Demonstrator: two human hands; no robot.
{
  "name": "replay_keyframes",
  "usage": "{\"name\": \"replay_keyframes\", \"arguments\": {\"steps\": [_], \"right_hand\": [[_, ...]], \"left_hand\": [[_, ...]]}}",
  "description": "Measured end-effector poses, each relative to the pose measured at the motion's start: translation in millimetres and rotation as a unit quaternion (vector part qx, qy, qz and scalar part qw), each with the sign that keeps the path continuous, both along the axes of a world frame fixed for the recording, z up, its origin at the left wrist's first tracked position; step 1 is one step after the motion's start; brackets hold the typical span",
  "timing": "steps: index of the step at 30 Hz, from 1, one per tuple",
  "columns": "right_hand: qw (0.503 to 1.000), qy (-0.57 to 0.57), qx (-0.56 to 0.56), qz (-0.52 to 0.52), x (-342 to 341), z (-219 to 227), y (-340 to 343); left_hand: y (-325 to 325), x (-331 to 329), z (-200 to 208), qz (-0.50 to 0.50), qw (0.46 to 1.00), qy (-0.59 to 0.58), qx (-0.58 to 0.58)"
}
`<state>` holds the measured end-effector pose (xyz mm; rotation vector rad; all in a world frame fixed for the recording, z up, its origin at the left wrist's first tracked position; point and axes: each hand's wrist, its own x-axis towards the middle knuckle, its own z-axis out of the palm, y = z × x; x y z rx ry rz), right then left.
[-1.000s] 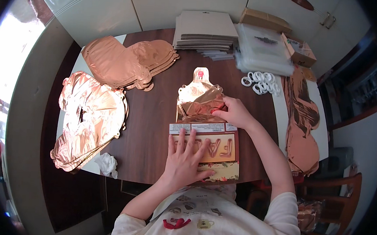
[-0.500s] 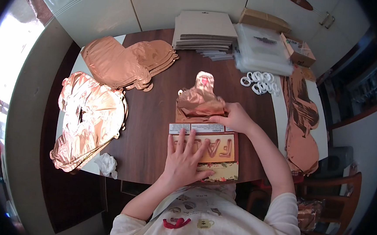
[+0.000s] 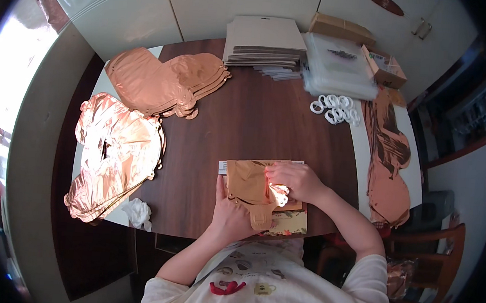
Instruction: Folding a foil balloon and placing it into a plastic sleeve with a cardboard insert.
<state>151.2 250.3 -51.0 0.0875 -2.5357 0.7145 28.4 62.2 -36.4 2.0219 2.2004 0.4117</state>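
Observation:
A printed card (image 3: pixel 289 225) lies at the table's near edge, with a yellow and floral front. Over it is a folded copper-coloured foil balloon (image 3: pixel 247 183), its matte side mostly up and a shiny part showing at the right. My left hand (image 3: pixel 231 218) lies on the card at its left side. One of its fingers is stretched out, while the others are hidden beneath the foil. My right hand (image 3: pixel 296 180) has its fingers closed on the foil at the upper right of the card.
Flat foil balloons (image 3: pixel 141 79) and shinier ones (image 3: pixel 121 154) are piled at the left, near a crumpled white scrap (image 3: pixel 137 213). At the back stand grey cardboard sheets (image 3: pixel 265 37) and clear plastic bags (image 3: pixel 339 65). White ribbon rolls (image 3: pixel 336 108) and more copper foil (image 3: pixel 389 161) are at right.
The foil balloon, which stuck out beyond the card's far edge, is now folded toward me over the card and my left fingers. My right hand has moved slightly nearer with it.

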Motion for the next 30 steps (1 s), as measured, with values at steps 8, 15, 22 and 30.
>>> {"name": "replay_keyframes", "arguments": {"steps": [8, 15, 22, 30], "right_hand": [[1.0, 0.005, 0.024, -0.011, 0, -1, -1], [0.999, 0.015, 0.048, -0.006, 0, -2, -2], [0.998, 0.006, 0.055, -0.003, -1, 3, -4], [0.998, 0.007, 0.055, -0.002, 1, 2, -4]], "left_hand": [[-6, -12, -2, -0.012, 1.0, 0.002, -0.003], [-13, -59, 21, 0.117, 0.991, 0.032, -0.058], [10, -71, 20, -0.147, 0.989, 0.013, -0.011], [4, -65, 7, -0.145, 0.989, 0.023, 0.013]]}}
